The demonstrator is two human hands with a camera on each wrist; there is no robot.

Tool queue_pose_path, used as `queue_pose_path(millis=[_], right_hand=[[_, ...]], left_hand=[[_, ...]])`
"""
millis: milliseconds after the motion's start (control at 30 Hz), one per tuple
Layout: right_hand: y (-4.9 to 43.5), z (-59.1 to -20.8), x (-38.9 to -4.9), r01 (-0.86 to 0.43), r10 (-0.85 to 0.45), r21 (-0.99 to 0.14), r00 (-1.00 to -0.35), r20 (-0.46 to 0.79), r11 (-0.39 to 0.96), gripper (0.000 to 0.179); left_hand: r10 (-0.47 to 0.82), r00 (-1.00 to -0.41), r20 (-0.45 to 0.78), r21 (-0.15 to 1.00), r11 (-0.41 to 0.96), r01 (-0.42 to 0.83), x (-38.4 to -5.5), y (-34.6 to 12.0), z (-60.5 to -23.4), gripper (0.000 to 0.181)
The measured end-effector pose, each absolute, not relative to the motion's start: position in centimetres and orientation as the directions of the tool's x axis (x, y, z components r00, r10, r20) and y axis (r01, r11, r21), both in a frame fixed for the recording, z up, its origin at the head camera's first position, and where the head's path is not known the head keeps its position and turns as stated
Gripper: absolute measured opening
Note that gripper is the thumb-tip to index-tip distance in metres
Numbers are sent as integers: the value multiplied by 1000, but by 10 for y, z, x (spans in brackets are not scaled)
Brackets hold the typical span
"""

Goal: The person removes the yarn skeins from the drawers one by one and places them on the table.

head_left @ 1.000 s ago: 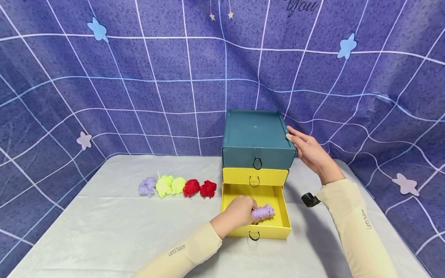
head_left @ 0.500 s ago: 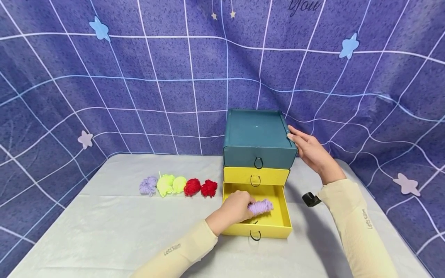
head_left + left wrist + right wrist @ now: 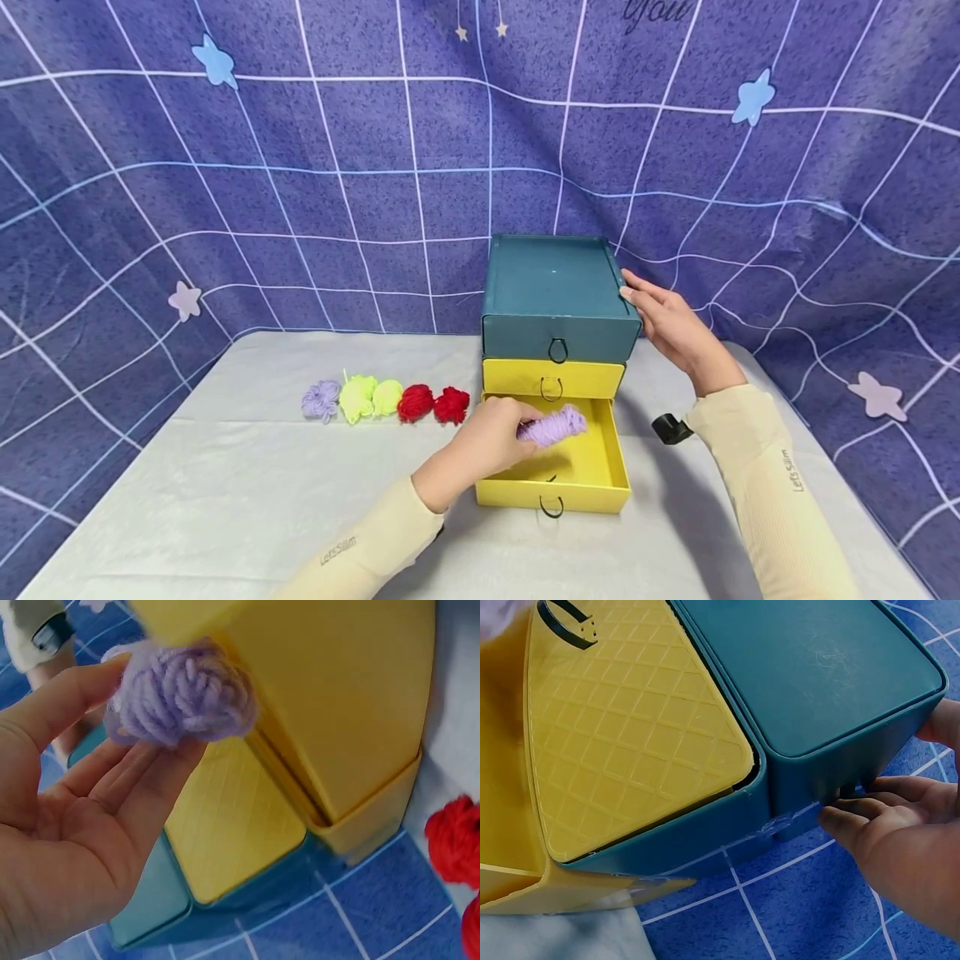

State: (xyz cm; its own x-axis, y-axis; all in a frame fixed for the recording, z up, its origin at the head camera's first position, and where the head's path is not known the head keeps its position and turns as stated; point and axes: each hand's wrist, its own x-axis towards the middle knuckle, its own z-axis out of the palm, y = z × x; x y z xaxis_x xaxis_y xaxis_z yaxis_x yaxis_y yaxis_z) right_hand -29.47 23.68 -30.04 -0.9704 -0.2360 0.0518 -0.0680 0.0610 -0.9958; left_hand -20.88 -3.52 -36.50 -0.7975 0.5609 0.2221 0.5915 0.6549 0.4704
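Note:
My left hand (image 3: 487, 440) pinches a lavender skein of yarn (image 3: 557, 426) above the left part of the pulled-out yellow bottom drawer (image 3: 513, 493). In the left wrist view, the thumb lies on one side of the skein and the fingers under the other. Higher in the stack, a yellow drawer (image 3: 517, 378) and a teal top drawer (image 3: 517, 337) are pushed in. My right hand (image 3: 673, 333) rests against the right side of the teal top unit (image 3: 551, 275). Its fingers look fairly straight in the right wrist view, against the teal wall (image 3: 810, 784).
Left of the drawers, a row of yarn balls lies on the pale tablecloth (image 3: 225, 483): one lavender (image 3: 320, 400), two neon yellow (image 3: 357, 398) and two red (image 3: 415, 403). A blue gridded curtain (image 3: 337, 208) hangs behind. Black loops (image 3: 551, 507) serve as drawer pulls.
My left hand has lifted the lavender skein up from inside the bottom drawer and shifted it slightly left. The right hand stays at the teal unit's side.

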Motion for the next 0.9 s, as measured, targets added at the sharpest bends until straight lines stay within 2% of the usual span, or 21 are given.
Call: queue_pose_path(millis=[433,733,900], right_hand=[[237,-301,-295,-73,-237,-995,-970,56,66,68],[237,-298,-294,-72,-244,-996,-968,57,50,68],[237,-299,-294,-67,-242,-997,-969,55,43,67]], left_hand=[[517,-844,145,659,586,472,-210,-83,-345,27],[472,-868,151,722,548,423,-219,-119,-340,30],[402,-906,133,722,587,366,-222,-141,-334,30]])
